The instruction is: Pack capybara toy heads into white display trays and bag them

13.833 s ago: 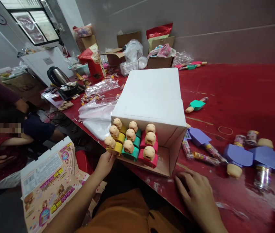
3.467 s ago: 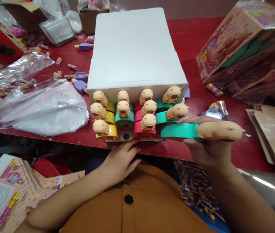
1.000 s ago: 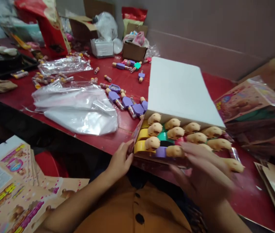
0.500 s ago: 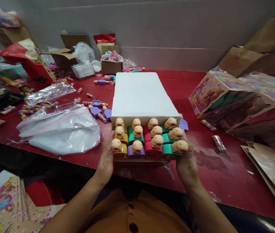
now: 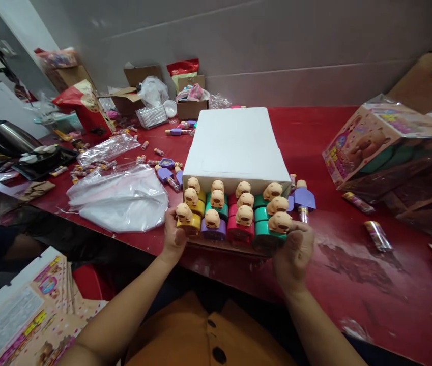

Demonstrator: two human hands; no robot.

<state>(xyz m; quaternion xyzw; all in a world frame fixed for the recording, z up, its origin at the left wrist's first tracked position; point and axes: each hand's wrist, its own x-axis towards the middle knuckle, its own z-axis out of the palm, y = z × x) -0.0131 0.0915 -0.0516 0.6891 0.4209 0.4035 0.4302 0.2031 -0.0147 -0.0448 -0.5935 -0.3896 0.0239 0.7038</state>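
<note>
A white-topped cardboard box stands on the red table, its front side facing me. In its front sit rows of yellow, green, pink and purple toy tubs with beige animal-head figures on them. My left hand is closed at the box's front left corner, thumb beside the lowest yellow tub. At the front right corner my right hand is closed too, thumb and bent fingers against the lowest green tub and the box's side. The fingers behind the box edges are partly hidden.
Clear plastic bags and scattered small candy tubes lie left. Purple toy shovels are right of the box. Wrapped printed boxes stand further right. An electric kettle is far left; printed cardboard lies below the table edge.
My view has turned left, bringing the kettle into sight. My hands have gone from lying along the box's sides to curled fingers at its front corners. The box stays on the table.
</note>
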